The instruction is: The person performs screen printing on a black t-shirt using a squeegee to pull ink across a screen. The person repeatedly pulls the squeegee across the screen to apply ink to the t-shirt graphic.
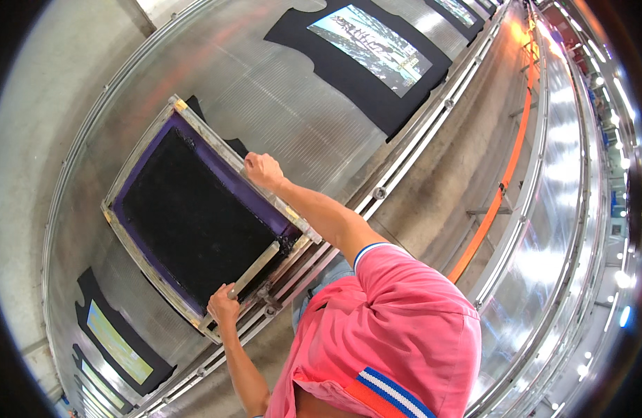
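We record bright overall light; lamps [622,280] at far right flare white, glare streaks the right-hand metal desk [533,268]. The left rail [105,88] bows near the black rim; far-right detail looks soft.

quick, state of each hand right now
Left hand: closed around the pale bar.
Right hand: closed on the screen frame's edge.

Single head-worn fisheye: we look steeply down, pink short-sleeved fabric shirt [397,327] near at five o'clock, long shiny grey ribbed table [244,90] beyond, running eight to one o'clock.
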The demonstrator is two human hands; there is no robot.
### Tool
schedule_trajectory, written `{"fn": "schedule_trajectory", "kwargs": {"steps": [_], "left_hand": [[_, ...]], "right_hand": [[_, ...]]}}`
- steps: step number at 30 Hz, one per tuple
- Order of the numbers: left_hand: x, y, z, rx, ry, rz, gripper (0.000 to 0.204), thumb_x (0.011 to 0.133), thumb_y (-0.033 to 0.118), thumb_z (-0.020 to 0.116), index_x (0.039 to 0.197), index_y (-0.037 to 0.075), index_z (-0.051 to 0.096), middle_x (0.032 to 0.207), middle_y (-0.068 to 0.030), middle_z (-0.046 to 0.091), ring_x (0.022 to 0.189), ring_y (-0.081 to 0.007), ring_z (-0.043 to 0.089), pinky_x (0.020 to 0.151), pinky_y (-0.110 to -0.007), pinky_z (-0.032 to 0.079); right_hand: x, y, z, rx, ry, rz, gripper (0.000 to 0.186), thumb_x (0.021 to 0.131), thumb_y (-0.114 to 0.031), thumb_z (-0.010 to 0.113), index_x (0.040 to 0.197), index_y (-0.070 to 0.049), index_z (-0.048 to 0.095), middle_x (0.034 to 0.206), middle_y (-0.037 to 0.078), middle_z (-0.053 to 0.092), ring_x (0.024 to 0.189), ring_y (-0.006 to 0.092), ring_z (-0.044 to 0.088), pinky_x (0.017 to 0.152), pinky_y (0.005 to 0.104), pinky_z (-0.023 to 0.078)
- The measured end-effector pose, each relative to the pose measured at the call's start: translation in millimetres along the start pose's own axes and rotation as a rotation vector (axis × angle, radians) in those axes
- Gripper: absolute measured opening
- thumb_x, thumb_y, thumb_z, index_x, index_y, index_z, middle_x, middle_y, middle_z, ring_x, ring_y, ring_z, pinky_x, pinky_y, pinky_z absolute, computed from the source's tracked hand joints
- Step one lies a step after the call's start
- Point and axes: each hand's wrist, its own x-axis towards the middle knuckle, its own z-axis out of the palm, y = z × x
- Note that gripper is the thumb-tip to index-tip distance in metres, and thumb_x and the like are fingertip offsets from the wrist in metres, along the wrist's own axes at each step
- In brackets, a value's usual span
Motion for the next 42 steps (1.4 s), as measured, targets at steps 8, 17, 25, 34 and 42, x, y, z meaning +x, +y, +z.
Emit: {"fn": "schedule_trajectory", "kwargs": {"steps": [8, 17, 25, 34, 42], "left_hand": [[4.6, -4.3, -1.0, 0.026, -0.067, -0.06, 0.038, 0.068, 0.001, 0.073, 0.104, 0.013, 0.077, 0.116, -0.016, 0.07, 0.103, -0.0361, 0.067, 0.09, -0.043, 0.052], [1.3, -16.4, 3.4, 0.16, -0.142, -0.078, 0.047, 0.067, -0.004, 0.072, 0.112, 0.006, 0.072, 0.117, -0.0109, 0.07, 0.124, -0.0288, 0.057, 0.112, -0.051, 0.031], [-14.3, -22.7, 6.8, 0.291, -0.204, -0.279, 0.056, 0.063, -0.005, 0.071, 0.118, 0.005, 0.069, 0.122, -0.0132, 0.067, 0.128, -0.0324, 0.052, 0.114, -0.059, 0.023], [-17.9, -35.3, 5.8, 0.198, -0.148, -0.093, 0.049, 0.065, 0.0, 0.06, 0.113, 0.0, 0.068, 0.116, -0.0157, 0.067, 0.116, -0.0358, 0.056, 0.105, -0.053, 0.032], [-27.9, -46.8, 6.1, 0.197, -0.108, -0.053, 0.056, 0.064, 0.002, 0.057, 0.118, 0.0, 0.066, 0.117, -0.0161, 0.066, 0.113, -0.037, 0.057, 0.103, -0.051, 0.035]], "right_hand": [[-1.1, 0.5, 5.3, 0.103, -0.002, 0.004, 0.021, 0.091, -0.022, 0.053, 0.095, -0.008, 0.067, 0.083, 0.025, 0.068, 0.08, 0.0471, 0.066, 0.072, 0.0552, 0.054], [-3.0, -2.5, 2.5, 0.276, -0.145, 0.09, 0.027, 0.094, -0.025, 0.055, 0.116, -0.011, 0.06, 0.085, 0.026, 0.067, 0.081, 0.0468, 0.066, 0.073, 0.0563, 0.053], [3.0, -0.7, 5.2, 0.322, -0.346, 0.126, 0.022, 0.097, -0.022, 0.05, 0.11, -0.005, 0.056, 0.086, 0.025, 0.067, 0.083, 0.0451, 0.066, 0.073, 0.0552, 0.053], [3.1, -5.1, 1.3, 0.367, -0.306, 0.057, 0.018, 0.097, -0.017, 0.049, 0.095, 0.002, 0.049, 0.068, 0.026, 0.062, 0.067, 0.045, 0.065, 0.059, 0.0536, 0.052], [4.9, -9.6, -2.1, 0.376, -0.419, 0.129, 0.018, 0.099, -0.019, 0.051, 0.106, -0.003, 0.053, 0.07, 0.023, 0.063, 0.067, 0.0422, 0.065, 0.062, 0.0513, 0.053]]}}
